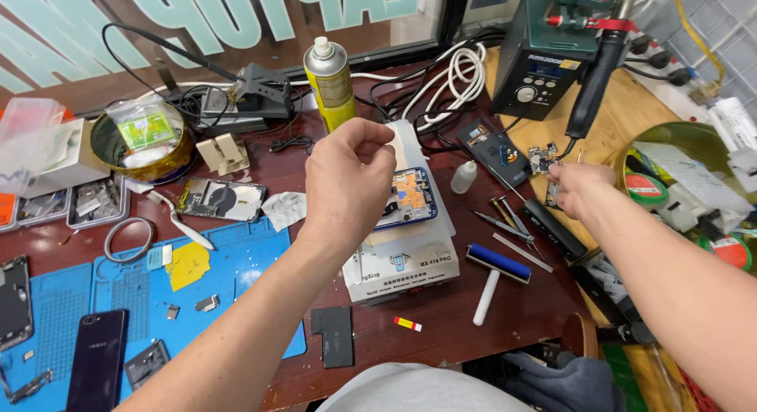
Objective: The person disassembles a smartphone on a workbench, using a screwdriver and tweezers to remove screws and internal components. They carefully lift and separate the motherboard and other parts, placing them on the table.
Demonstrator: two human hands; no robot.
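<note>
My left hand [347,179] hovers over an opened phone [410,197] with a blue frame, which lies on a white heating pad box [410,266]. Its fingers curl toward the thumb; whether they pinch anything is hidden. My right hand [582,188] reaches to the right onto the wooden board [631,116]. Its fingers are closed at a small dark circuit piece [551,194]. Just beyond it lies a small circuit board [542,157]. Tweezers and thin tools [505,219] rest between the two hands.
A yellow spray can [330,81] stands behind the phone, a soldering station [544,61] with a black handle at back right. A blue roller [495,272], a small white bottle [464,177], a blue mat [118,302] with phones and parts, and a round tin [142,148] are around.
</note>
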